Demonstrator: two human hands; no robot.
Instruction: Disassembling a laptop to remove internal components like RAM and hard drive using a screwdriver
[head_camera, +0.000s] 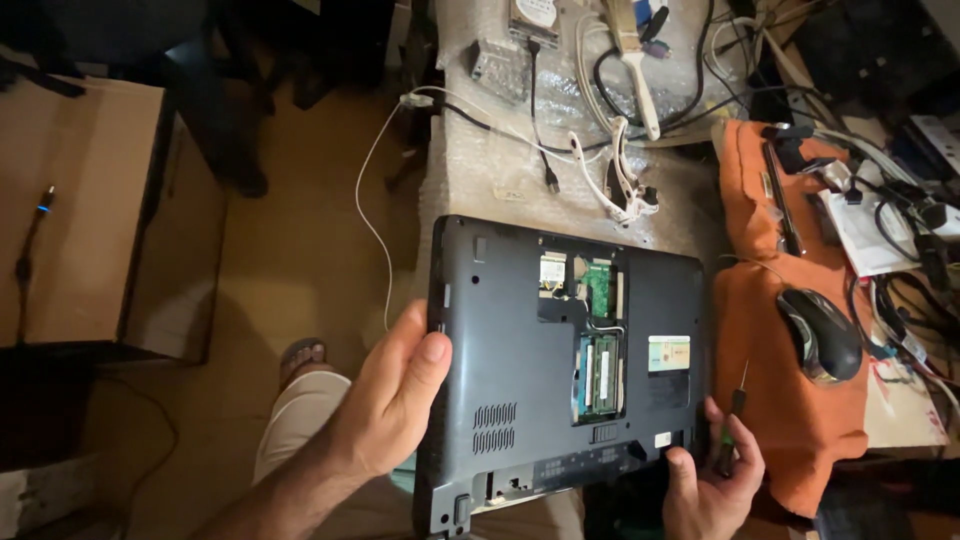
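Both hands gripped an upturned dark laptop (560, 370) at the bench's near edge: the left hand (395, 395) clasped its left side, while the right hand (712, 485) grasped its near right corner and a thin screwdriver (733, 425). One pale green rectangular label (668, 353) sat beside the open memory bay (598, 365). An orange cloth (770, 400) carried a mouse (820, 335) along the right edge.

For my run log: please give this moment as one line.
left hand: grips laptop edge | right hand: holds screwdriver, touches laptop | laptop: underside up, cover off
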